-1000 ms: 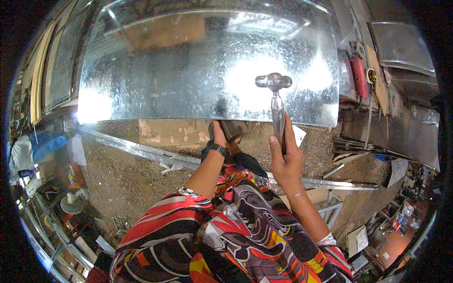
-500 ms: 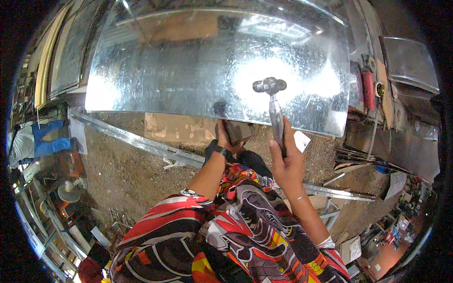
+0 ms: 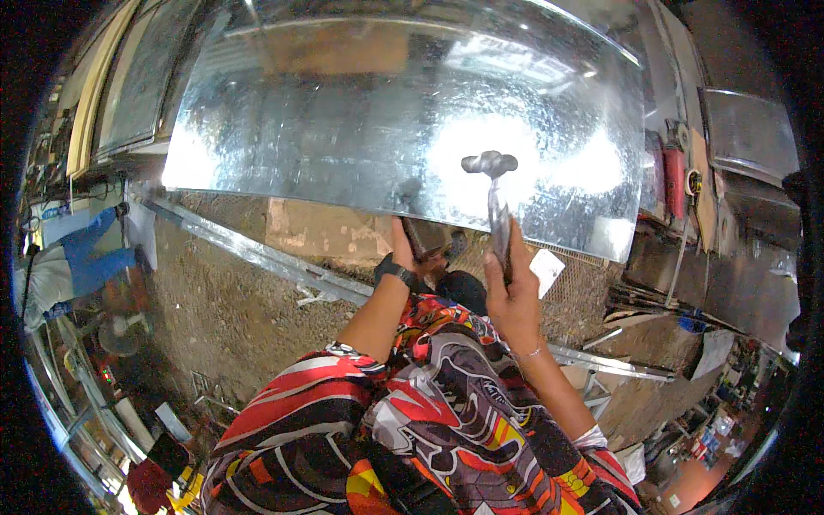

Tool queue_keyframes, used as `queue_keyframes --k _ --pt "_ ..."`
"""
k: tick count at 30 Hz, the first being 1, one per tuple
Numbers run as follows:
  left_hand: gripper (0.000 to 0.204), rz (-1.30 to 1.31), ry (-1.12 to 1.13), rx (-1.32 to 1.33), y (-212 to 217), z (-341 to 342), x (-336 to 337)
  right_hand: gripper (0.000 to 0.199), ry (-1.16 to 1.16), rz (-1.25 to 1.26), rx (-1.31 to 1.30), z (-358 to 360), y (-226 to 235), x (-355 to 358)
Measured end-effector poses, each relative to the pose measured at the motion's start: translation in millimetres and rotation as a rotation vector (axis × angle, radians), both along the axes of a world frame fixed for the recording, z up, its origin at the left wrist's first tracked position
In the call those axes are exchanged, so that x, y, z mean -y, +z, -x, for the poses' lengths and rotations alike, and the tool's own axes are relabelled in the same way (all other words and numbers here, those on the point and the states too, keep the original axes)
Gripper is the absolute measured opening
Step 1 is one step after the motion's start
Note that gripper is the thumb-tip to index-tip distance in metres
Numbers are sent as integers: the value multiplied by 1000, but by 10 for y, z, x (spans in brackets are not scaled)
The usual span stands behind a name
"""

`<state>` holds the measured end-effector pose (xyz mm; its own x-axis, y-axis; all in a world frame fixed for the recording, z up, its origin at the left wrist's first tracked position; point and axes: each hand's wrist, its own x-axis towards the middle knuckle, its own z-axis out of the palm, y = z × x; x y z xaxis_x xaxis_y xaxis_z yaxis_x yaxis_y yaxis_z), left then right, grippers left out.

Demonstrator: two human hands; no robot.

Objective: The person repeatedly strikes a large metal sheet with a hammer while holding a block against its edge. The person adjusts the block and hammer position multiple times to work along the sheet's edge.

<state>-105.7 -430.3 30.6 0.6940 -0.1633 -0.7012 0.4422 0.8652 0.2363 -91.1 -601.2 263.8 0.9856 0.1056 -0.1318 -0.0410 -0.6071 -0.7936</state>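
My right hand [image 3: 513, 302] is closed around the handle of a ball-peen hammer [image 3: 499, 210]. The hammer's head is in front of the shiny sheet metal [image 3: 326, 146]; whether it touches the sheet I cannot tell. My left hand [image 3: 403, 251], with a dark band at the wrist, grips a dark rectangular block [image 3: 427, 238] at the sheet's near edge. Its fingers are partly hidden behind the block. The sheet reflects the bright lights and part of the block.
A long metal channel [image 3: 257, 249] lies across the gravelly ground [image 3: 223, 318]. A brown board [image 3: 318, 230] sits beneath the sheet's near edge. At right are a red tool [image 3: 675, 182] and metal sheets [image 3: 748, 129]. A person in blue trousers [image 3: 93, 249] is at far left.
The view has tilted slightly. My right hand and the hammer have shifted a little lower and to the left. My left hand still holds the block at the sheet's edge.
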Motion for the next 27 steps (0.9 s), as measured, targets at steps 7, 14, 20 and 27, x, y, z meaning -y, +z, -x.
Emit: queue_keyframes --k 7,14,20,27 --pt "87 85 125 -89 79 103 53 59 178 188 -248 23 -176 156" --pt "86 1 67 -118 234 -14 -14 63 99 76 206 -38 -65 -35" --pt "87 -11 158 -141 369 10 62 63 287 288 -257 169 -230 81" --pt "88 141 161 -70 389 -77 -190 63 154 55 32 -136 79 -213"
